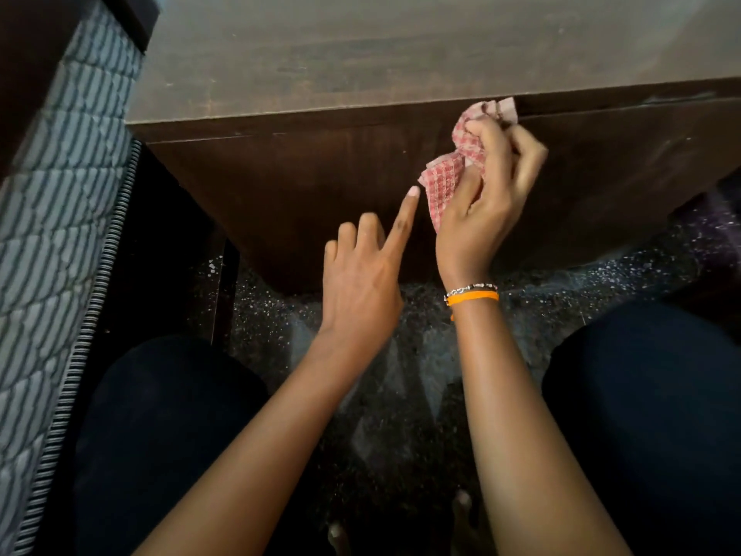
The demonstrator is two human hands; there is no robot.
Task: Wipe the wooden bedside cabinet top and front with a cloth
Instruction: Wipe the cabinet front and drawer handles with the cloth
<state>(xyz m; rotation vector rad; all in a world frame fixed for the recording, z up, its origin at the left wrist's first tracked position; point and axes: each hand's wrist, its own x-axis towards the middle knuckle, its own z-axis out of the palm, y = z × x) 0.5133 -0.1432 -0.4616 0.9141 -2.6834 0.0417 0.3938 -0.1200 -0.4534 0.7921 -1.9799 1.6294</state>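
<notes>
The dark wooden bedside cabinet [304, 182] fills the upper view, its dusty top above and its front panel facing me. My right hand [487, 198] grips a bunched red-and-white checked cloth [453, 170] and presses it against the front panel just under the top edge. My left hand [363, 274] is beside it to the left, holding nothing, with the index finger stretched out toward the front panel near the cloth and the other fingers curled. Whether that fingertip touches the wood is unclear.
A striped quilted mattress [60, 218] runs down the left side against the cabinet. Below lies a dark speckled floor [405, 367]. My knees in dark trousers [649, 395] sit at both lower corners. Bracelets circle my right wrist.
</notes>
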